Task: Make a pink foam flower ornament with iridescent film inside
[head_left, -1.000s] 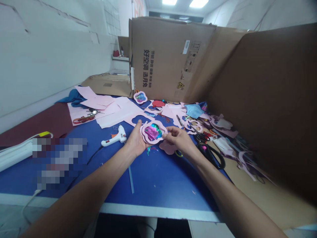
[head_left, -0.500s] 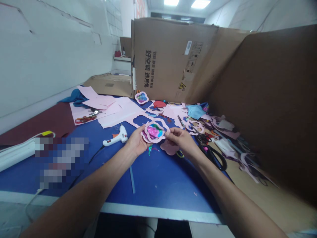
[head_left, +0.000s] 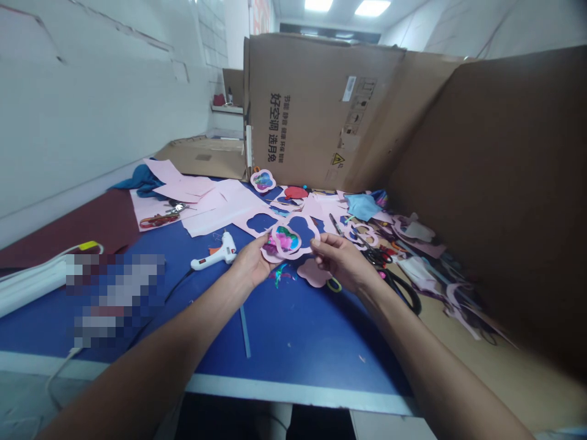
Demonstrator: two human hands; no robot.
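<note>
- Left hand (head_left: 246, 264) and right hand (head_left: 342, 260) are apart, one on each side of a scalloped pink paper frame (head_left: 293, 256), pinching its opposite edges between thumb and fingers.
- That frame appears to be held just above the blue tabletop (head_left: 298, 345), between the 2 hands. Its long axis runs left to right, rising slightly toward the right hand.
- A smaller flower-shaped ring (head_left: 274, 240) with a pink and teal film insert (head_left: 287, 239) lies on the frame, nearer the left hand. The frame's open end, nearer the right hand, shows the blue tabletop through its cut-out.
- Just below the right hand lie a pink scalloped paper piece (head_left: 314, 274) and, beside it, a yellow-green ring (head_left: 334, 285).
- Left of the left hand, a white hot glue gun (head_left: 213, 255) lies on the tabletop.
- Right of the right hand are black-handled scissors (head_left: 402, 292) and a second pair of scissors (head_left: 376, 257).
- Farther off lie pink paper sheets (head_left: 215, 211), a similar flower-shaped piece (head_left: 263, 180), a red paper disc (head_left: 296, 193) and a blue cloth (head_left: 362, 206).
- Behind them, a cardboard box (head_left: 312, 104) reads 好空调 选月兔 in black and carries a yellow warning triangle (head_left: 338, 159). A smaller printed line beside the characters is too small to read.
</note>
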